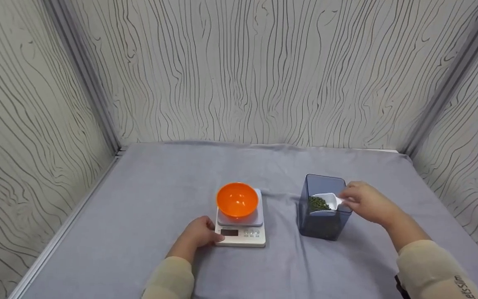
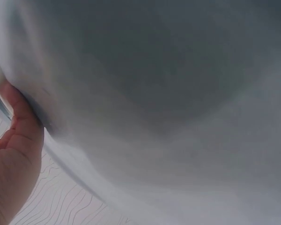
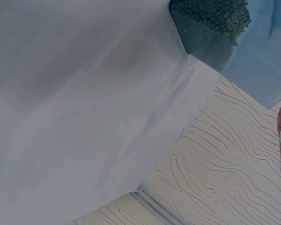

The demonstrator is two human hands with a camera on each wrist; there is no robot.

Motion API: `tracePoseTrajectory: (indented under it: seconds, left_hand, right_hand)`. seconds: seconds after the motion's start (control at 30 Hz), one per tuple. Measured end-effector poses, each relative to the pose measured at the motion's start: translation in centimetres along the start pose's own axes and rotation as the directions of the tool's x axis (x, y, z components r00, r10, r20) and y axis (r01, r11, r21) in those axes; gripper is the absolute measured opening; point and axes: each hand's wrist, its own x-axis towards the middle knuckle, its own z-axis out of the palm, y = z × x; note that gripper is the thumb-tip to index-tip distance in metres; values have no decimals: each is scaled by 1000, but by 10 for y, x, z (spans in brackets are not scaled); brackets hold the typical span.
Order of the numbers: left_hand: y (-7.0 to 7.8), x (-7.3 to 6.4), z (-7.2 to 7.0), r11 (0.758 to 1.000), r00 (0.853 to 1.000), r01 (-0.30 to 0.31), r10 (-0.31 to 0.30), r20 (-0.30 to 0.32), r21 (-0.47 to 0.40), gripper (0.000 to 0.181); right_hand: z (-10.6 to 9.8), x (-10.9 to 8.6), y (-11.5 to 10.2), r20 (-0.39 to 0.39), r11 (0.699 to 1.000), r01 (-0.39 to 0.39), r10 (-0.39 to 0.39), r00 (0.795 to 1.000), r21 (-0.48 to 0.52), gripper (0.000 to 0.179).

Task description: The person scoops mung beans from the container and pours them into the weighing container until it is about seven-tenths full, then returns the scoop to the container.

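Observation:
In the head view my right hand (image 1: 365, 201) pinches the handle of a white scoop (image 1: 332, 200). The scoop is at the mouth of a tall clear blue container (image 1: 322, 226), with small green beans (image 1: 318, 203) in it. More green beans (image 3: 215, 18) show through the container wall in the right wrist view. My left hand (image 1: 201, 232) holds the front left side of a white kitchen scale (image 1: 241, 240), its thumb on the corner beside the display. On the scale's platform stands an orange bowl (image 1: 237, 200), with no contents showing. The left wrist view shows part of that hand (image 2: 18, 150).
A grey cloth (image 1: 160, 174) with some creases covers the table. The container stands to the right of the scale, with a strip of cloth between them. Wood-grain patterned panels (image 1: 239, 74) rise behind and on both sides, with grey posts (image 1: 83, 74) at the corners.

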Motion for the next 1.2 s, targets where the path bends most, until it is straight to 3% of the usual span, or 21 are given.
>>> tracePoseTrajectory:
  seconds: [0.23, 0.5, 0.63, 0.83, 1.03, 1.2]
  left_hand:
    - [0, -1, -2, 999, 999, -30, 30, 16, 23, 35]
    - [1, -2, -2, 1000, 1000, -10, 10, 3, 2, 36]
    - [1, -2, -2, 1000, 1000, 8, -8, -1, -8, 36]
    - [0, 1, 0, 1000, 1000, 12, -12, 3, -11, 35]
    - [-1, 1, -1, 1000, 1000, 4, -4, 16, -14, 34]
    - [-1, 1, -2, 1000, 1000, -8, 8, 21, -20, 34]
  right_hand:
    - [2, -11, 7, -77, 996, -57, 62, 995, 65, 11]
    - [4, -24, 15, -160, 983, -126, 147, 976, 137, 12]
    - [7, -30, 19, -137, 960, -208, 236, 962, 188, 10]
    - [14, -37, 21, -76, 894, -338, 374, 924, 295, 17]
    - [20, -38, 19, -79, 847, -370, 429, 900, 380, 21]
    - [24, -40, 17, -94, 838, -376, 444, 891, 396, 22]
